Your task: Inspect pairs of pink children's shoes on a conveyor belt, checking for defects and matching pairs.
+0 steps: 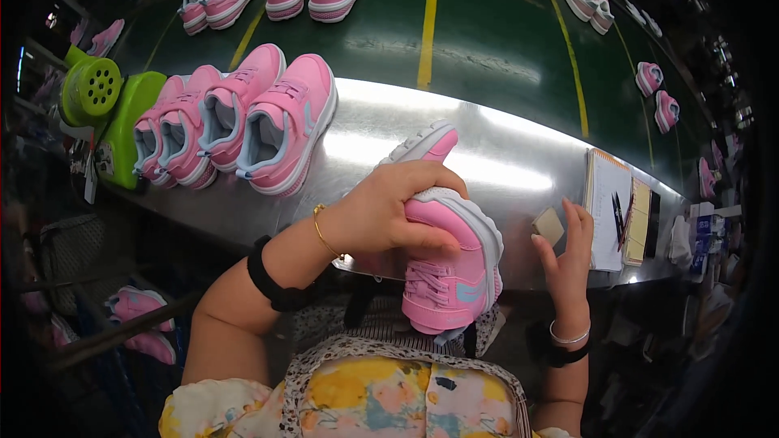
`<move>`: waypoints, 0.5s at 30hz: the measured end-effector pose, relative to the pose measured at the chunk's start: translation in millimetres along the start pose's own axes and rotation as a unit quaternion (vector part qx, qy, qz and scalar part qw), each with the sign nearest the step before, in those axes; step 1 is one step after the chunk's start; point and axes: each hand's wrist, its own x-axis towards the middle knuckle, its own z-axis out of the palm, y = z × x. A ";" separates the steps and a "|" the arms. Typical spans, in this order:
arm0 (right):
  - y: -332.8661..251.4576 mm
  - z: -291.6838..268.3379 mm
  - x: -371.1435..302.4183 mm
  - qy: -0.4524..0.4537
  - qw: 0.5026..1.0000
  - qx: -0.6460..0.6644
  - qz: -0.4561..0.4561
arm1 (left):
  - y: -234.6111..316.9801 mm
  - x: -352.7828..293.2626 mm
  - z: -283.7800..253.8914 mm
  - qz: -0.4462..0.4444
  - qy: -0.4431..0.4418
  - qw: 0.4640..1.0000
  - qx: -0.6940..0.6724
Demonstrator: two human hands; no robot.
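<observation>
Left hand point(381, 215) clamps pink shoe point(450, 255) sole-up against steel bench edge point(487, 154); right hand point(568, 247), fingers spread, touches tan block point(548, 225), possibly an eraser. Judged: cleaning step; next needs block pinched, brought to sole

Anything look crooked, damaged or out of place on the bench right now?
Nothing stands out. The left hand grips a pink shoe at the steel bench edge; the right hand touches a small tan block. The other pink shoes sit in a tidy row, notebook flat.
</observation>
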 end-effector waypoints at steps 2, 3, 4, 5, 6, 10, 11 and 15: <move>-19.4 -1.9 -1.6 -0.134 0.908 0.398 -0.004 | 2.0 -1.9 -0.8 -0.036 0.003 0.999 -0.018; -28.1 -2.0 -2.4 -0.183 0.864 0.467 -0.046 | 2.4 -0.9 -1.2 -0.041 -0.007 0.999 -0.022; -38.8 -1.0 -3.9 -0.178 0.865 0.467 -0.046 | 3.8 -0.4 -1.3 -0.037 -0.010 0.999 -0.019; -49.2 1.9 -5.8 -0.185 0.854 0.482 -0.065 | 4.8 -0.3 -1.0 -0.030 -0.009 0.999 -0.016; -54.6 5.1 -7.0 -0.193 0.843 0.496 -0.083 | 5.3 -1.1 -0.7 -0.021 -0.008 1.000 -0.014; -51.4 14.9 -8.3 -0.249 0.709 0.660 0.018 | 2.4 0.7 5.0 -0.020 0.021 1.000 -0.003; -49.4 19.5 -9.8 -0.277 0.681 0.678 0.009 | 3.8 0.0 3.8 -0.018 0.022 1.000 -0.004; -58.0 29.5 -18.7 -0.313 0.690 0.652 0.022 | 2.6 0.8 6.6 -0.010 0.049 0.993 -0.105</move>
